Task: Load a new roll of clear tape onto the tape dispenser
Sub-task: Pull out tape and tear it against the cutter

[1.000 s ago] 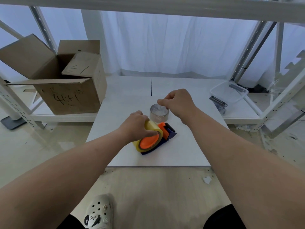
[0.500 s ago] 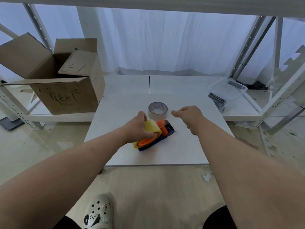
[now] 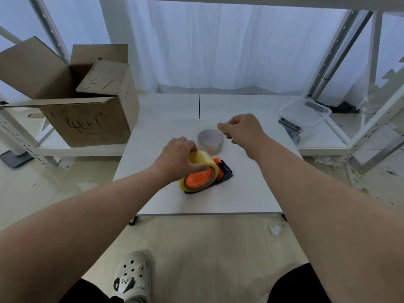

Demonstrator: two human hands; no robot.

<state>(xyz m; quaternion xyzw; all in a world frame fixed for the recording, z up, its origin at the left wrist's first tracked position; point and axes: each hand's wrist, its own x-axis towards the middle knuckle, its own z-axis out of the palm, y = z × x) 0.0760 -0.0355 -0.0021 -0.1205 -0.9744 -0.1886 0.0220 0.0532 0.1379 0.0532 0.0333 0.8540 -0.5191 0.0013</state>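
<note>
Early stage. Left hand (image 3: 177, 156) curled round yellow roll (image 3: 205, 159), which sits on orange hub of tape dispenser (image 3: 225, 174), lying on white table (image 3: 251, 193). Clear tape roll (image 3: 211, 139) stands flat just behind dispenser, not mounted. Right hand (image 3: 242, 130) hovers at its rim, fingers curled, thumb and forefinger pinched (on tape end? cannot tell). Left to do: pull yellow roll off, seat clear roll, thread.

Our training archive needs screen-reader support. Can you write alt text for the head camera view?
A person's left hand grips a yellowish tape roll on an orange and blue tape dispenser lying on a white table. The right hand, fingers curled, is by a clear tape roll just behind it. An open cardboard box stands at left.
</note>
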